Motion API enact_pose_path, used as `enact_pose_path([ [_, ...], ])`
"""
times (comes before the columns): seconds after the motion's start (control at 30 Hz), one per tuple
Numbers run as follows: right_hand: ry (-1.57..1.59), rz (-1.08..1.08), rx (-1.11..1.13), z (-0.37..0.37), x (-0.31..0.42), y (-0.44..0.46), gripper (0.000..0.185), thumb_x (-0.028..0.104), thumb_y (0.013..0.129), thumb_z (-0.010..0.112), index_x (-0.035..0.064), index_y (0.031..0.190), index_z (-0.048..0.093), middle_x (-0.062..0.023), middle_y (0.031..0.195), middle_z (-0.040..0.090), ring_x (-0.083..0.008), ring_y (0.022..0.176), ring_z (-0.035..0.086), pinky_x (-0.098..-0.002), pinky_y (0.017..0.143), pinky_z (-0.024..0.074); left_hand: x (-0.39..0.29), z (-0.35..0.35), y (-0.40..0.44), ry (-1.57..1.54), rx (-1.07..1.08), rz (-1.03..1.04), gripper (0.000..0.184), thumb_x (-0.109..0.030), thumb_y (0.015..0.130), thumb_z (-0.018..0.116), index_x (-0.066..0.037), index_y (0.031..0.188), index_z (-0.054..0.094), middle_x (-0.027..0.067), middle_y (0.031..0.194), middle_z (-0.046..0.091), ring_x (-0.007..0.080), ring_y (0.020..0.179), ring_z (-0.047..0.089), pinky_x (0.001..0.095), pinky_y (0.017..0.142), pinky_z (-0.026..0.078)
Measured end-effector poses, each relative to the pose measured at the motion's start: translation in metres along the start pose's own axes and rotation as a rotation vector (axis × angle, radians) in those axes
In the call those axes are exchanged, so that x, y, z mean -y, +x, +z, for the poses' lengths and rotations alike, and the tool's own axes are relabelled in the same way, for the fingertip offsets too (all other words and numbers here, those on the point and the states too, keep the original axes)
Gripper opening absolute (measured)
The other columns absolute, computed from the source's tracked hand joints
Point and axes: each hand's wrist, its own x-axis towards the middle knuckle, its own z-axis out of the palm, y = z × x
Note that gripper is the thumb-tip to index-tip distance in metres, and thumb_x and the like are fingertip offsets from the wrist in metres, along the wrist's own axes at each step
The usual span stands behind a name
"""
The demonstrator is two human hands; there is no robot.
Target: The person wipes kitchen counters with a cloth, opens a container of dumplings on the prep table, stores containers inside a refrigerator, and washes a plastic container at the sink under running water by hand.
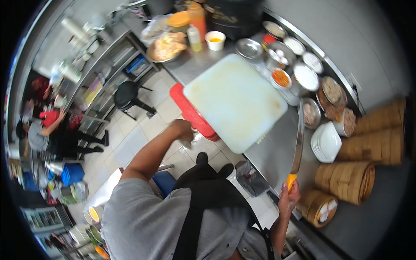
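My right hand is closed around the orange handle of a knife, its long blade pointing away from me over the steel counter. Beside the front edge of the counter, my left hand is smeared by motion and its fingers are hard to see; something pale shows just below it. That hand is nearest to a red plastic container at the edge of the cutting board. The large whitish cutting board lies on the counter with faint brown stains.
Bowls and tins of ingredients, including shredded carrot, line the wall side. White plates and bamboo steamers stand at right. A bowl of raw-looking meat and bottles stand at far left. Behind are a black stool and another person.
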Motion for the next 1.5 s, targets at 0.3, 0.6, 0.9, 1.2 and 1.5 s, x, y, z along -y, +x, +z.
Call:
enact_pose_path([
  [0.3, -0.652, -0.589, 0.222, 0.125, 0.011, 0.141, 0.044, 0.030, 0.086, 0.064, -0.0028, 0.115, 0.058, -0.0233, 0.102, 0.065, -0.0403, 0.095, 0.062, -0.0464, 0.082, 0.0487, 0.077, 0.075, -0.083, -0.857, -0.774, -0.251, 0.042, -0.023, 0.072, 0.069, -0.002, 0.108, 0.063, 0.0233, 0.102, 0.067, 0.0353, 0.094, 0.066, 0.0404, 0.083, 0.051],
  [0.6, -0.405, -0.876, 0.673, 0.246, 0.101, 0.120, 0.078, 0.030, 0.075, 0.078, 0.0008, 0.136, 0.040, -0.0226, 0.130, 0.047, -0.0416, 0.116, 0.048, -0.0495, 0.099, 0.0402, 0.023, 0.129, -0.098, -1.600, -1.275, -0.105, 0.029, -0.011, 0.074, 0.069, -0.002, 0.101, 0.062, 0.0099, 0.089, 0.066, 0.0164, 0.081, 0.063, 0.0325, 0.074, 0.052],
  [0.9, -0.063, -1.243, 1.054, 0.361, 0.147, -0.072, 0.053, 0.003, 0.069, 0.063, 0.0009, 0.120, 0.049, -0.0220, 0.122, 0.046, -0.0424, 0.111, 0.051, -0.0465, 0.096, 0.0432, 0.035, 0.144, -0.195, -1.346, -1.143, 0.132, 0.054, -0.036, 0.084, 0.066, -0.002, 0.124, 0.056, 0.0195, 0.113, 0.063, 0.0310, 0.108, 0.060, 0.0372, 0.094, 0.045],
  [1.2, -0.289, -0.920, 1.646, 0.467, 0.116, -0.132, 0.029, 0.003, 0.072, 0.054, -0.0012, 0.101, 0.061, -0.0113, 0.090, 0.064, -0.0221, 0.083, 0.064, -0.0337, 0.079, 0.0504, 0.080, 0.374, -0.336, -0.902, -0.912, -1.077, 0.058, -0.026, 0.078, 0.071, -0.016, 0.132, 0.054, 0.0179, 0.141, 0.042, 0.0375, 0.138, 0.028, 0.0685, 0.109, 0.012],
  [1.5, -0.322, -0.471, 2.333, 0.523, 0.130, -0.337, 0.073, 0.021, 0.075, 0.073, 0.0047, 0.138, 0.040, -0.0159, 0.116, 0.058, -0.0263, 0.104, 0.059, -0.0379, 0.089, 0.0507, 0.053, 0.483, -0.361, -0.990, -1.118, -1.428, 0.045, -0.013, 0.069, 0.074, -0.007, 0.113, 0.064, 0.0200, 0.123, 0.055, 0.0371, 0.117, 0.051, 0.0452, 0.098, 0.042],
])
